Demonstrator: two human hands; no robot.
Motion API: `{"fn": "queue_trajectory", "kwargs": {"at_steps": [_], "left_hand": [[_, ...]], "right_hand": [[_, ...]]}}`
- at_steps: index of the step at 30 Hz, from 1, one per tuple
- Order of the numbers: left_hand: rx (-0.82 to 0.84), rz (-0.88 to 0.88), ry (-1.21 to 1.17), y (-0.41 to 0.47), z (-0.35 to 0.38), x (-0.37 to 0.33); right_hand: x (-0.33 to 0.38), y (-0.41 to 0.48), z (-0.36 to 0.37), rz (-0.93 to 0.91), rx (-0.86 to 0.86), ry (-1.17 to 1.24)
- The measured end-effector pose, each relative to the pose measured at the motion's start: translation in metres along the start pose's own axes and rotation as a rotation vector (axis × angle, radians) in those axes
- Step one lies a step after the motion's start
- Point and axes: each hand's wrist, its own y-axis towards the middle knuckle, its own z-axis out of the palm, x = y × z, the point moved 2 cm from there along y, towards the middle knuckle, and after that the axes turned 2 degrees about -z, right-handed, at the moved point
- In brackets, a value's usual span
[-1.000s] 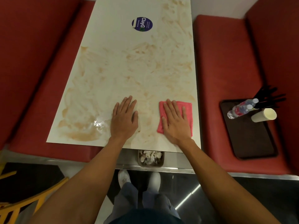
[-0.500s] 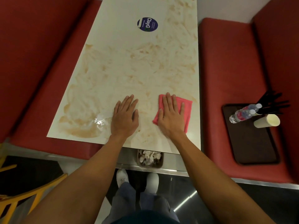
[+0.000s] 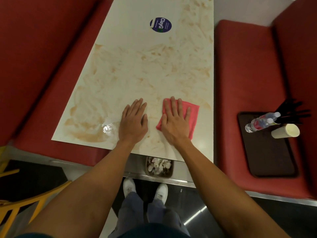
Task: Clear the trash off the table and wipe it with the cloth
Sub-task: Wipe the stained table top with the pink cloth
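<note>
Stained tabletop (image 3: 137, 74) between red benches (image 3: 248, 74); right hand (image 3: 175, 124) open, flat, pressing pink cloth (image 3: 193, 114) near front-right corner; left hand (image 3: 133, 122) flat alongside, holding nothing; smears (image 3: 89, 134) lying ahead and leftward.

Both bare arms reach forward from the body, the forearms drawing closer together toward the hands. The left hand (image 3: 133, 123) lies palm down on the table (image 3: 137, 57), fingers straight and close together, thumb alongside. The right hand (image 3: 175, 121) lies just beside it, also palm down, fingers straight and slightly spread, pressing flat on the cloth (image 3: 193, 115). The hands do not touch; their thumbs face each other. Both wrists look nearly straight.
</note>
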Motion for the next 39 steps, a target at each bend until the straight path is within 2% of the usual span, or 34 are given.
{"fn": "queue_trajectory", "kwargs": {"at_steps": [4, 5, 7, 9, 11, 12, 16, 18, 21, 23, 24, 26, 28, 29, 32, 35, 37, 39], "left_hand": [[0.001, 0.004, -0.002, 0.000, 0.000, 0.000], [0.005, 0.001, -0.005, 0.000, 0.000, 0.000], [0.012, -0.005, -0.003, 0.000, 0.000, 0.000], [0.008, -0.005, 0.000, 0.001, 0.000, 0.001], [0.005, -0.005, 0.004, 0.001, 0.001, 0.001], [0.006, -0.003, 0.004, 0.000, 0.001, 0.001], [0.009, 0.001, -0.004, 0.000, 0.000, 0.001], [0.011, -0.002, -0.008, 0.000, -0.001, 0.000], [0.010, 0.000, -0.006, 0.001, -0.001, 0.001], [0.012, -0.001, 0.004, 0.002, -0.001, 0.001], [0.011, 0.000, 0.005, 0.001, -0.001, 0.001], [0.008, 0.006, 0.001, 0.001, -0.001, 0.001], [0.010, 0.013, -0.006, 0.001, -0.001, 0.002], [0.011, 0.013, -0.009, 0.001, -0.001, 0.003], [0.019, 0.014, -0.016, 0.001, -0.002, 0.003], [0.012, 0.016, -0.020, 0.002, -0.001, 0.003], [0.005, 0.019, -0.022, 0.001, -0.001, 0.003], [0.005, 0.028, -0.027, 0.000, -0.002, 0.004]], "right_hand": [[-0.023, -0.024, -0.001, -0.301, 0.036, -0.048], [-0.031, -0.028, -0.002, -0.292, 0.032, -0.048], [-0.034, -0.023, -0.001, -0.162, -0.002, -0.043], [-0.017, -0.011, 0.002, 0.016, -0.033, -0.020], [0.002, -0.002, 0.003, 0.091, -0.041, 0.010], [0.006, -0.003, 0.004, 0.050, -0.030, 0.002], [-0.022, -0.030, 0.000, -0.318, 0.040, -0.048], [-0.041, -0.034, -0.003, -0.277, 0.036, -0.051], [-0.030, -0.017, -0.002, -0.017, -0.015, -0.045], [-0.011, -0.007, -0.001, 0.080, -0.030, -0.021], [-0.006, -0.007, -0.001, 0.063, -0.022, -0.019], [-0.008, -0.021, -0.002, -0.086, 0.006, -0.033], [-0.025, -0.048, -0.004, -0.241, 0.019, -0.054], [-0.036, -0.060, -0.005, -0.262, 0.017, -0.067], [-0.053, -0.065, -0.006, -0.070, -0.025, -0.067], [-0.027, -0.048, -0.003, 0.138, -0.043, -0.021], [-0.007, -0.054, 0.001, 0.090, -0.032, -0.023], [-0.002, -0.075, 0.004, -0.069, -0.006, -0.053]]}}
